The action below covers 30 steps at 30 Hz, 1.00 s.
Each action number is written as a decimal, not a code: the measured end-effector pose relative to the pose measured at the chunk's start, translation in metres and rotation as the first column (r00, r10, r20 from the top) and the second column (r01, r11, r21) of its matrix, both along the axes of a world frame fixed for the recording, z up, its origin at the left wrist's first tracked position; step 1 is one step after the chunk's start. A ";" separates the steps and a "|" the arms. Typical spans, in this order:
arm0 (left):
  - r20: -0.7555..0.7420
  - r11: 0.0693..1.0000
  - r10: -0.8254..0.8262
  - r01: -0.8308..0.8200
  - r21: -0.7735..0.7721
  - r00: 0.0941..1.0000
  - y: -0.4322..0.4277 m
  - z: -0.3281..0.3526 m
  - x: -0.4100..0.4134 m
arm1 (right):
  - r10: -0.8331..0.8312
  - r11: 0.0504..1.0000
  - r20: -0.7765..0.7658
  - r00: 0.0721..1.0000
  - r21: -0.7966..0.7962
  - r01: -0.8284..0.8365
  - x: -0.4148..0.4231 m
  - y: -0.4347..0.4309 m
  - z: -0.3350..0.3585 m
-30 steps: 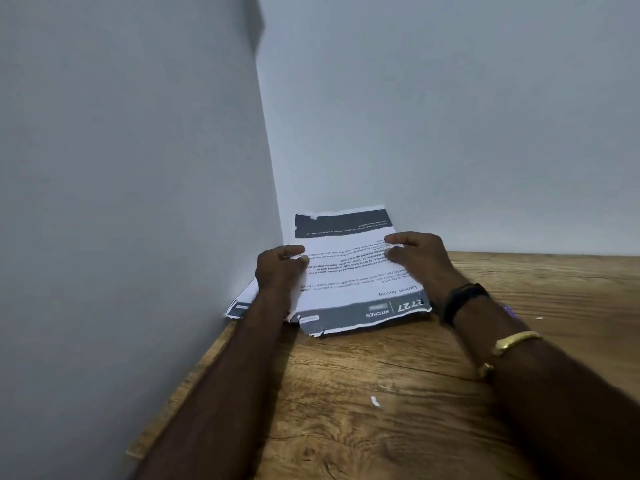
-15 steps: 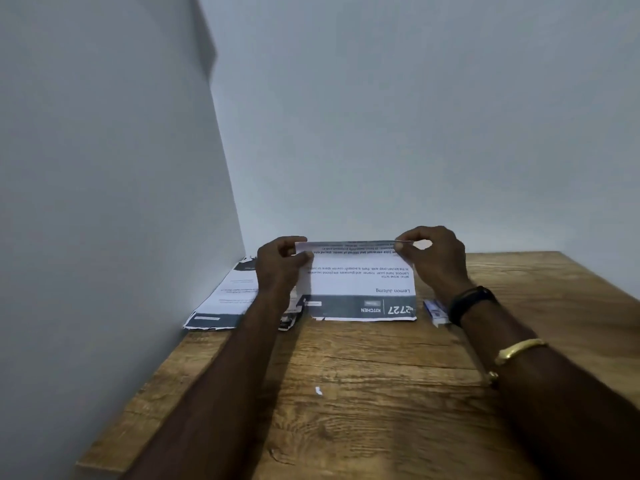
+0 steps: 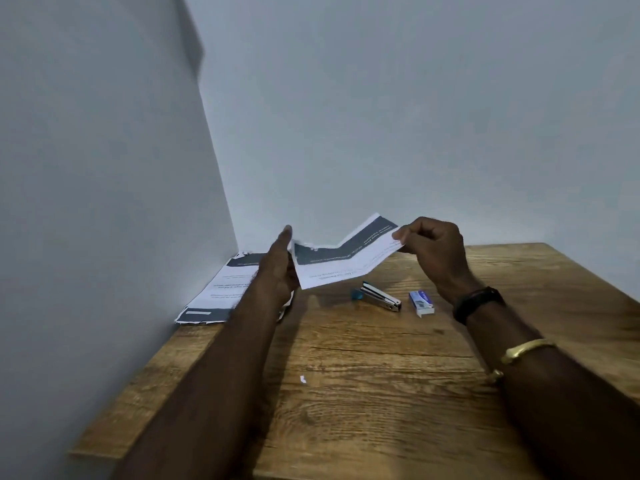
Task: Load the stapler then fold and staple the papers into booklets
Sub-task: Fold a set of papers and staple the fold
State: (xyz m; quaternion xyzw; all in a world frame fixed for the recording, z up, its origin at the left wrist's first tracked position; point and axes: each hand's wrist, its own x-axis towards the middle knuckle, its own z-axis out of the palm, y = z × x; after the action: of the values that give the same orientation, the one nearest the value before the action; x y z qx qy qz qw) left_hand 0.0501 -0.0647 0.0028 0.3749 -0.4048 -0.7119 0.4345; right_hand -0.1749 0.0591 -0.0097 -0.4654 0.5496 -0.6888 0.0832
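The left hand (image 3: 279, 268) and right hand (image 3: 432, 250) each pinch an end of a creased white printed sheet with a dark grey band (image 3: 341, 259), held above the brown wood-grain table (image 3: 381, 393). Beneath it lie a small metal stapler with a teal end (image 3: 378, 296) and, just right, a blue-and-white staple box (image 3: 421, 303). More printed papers (image 3: 223, 289) lie flat at the far left against pale grey walls (image 3: 381, 116).

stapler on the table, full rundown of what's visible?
The stapler is small, with a shiny metal body and a teal plastic piece at its left end. It lies on the wooden table, its length slanting from upper left to lower right. Neither hand touches it; it sits just below the folded paper held up above the table, with the staple box close by on its right, apart. Whether it is loaded cannot be told.
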 end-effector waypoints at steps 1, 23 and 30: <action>0.011 1.000 0.018 -0.018 -0.014 1.000 0.000 -0.001 -0.001 | 0.009 1.000 0.002 1.000 0.022 -0.009 -0.002 0.000 -0.002; 0.144 0.844 0.519 -0.480 -0.238 0.842 -0.018 -0.034 -0.010 | 0.264 0.637 -0.522 0.811 0.726 0.260 0.020 -0.005 -0.008; 0.148 0.909 0.381 -0.340 -0.242 0.913 -0.017 -0.042 -0.019 | 0.151 0.855 -0.183 0.971 0.518 -0.035 0.013 -0.003 -0.008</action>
State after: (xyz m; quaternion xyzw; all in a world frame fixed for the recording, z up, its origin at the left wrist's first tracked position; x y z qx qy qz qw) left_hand 0.0314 -0.0820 -0.0389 0.4619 -0.4414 -0.5324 0.5553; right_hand -0.1621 0.0562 -0.0177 -0.5252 0.6949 -0.4584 0.1765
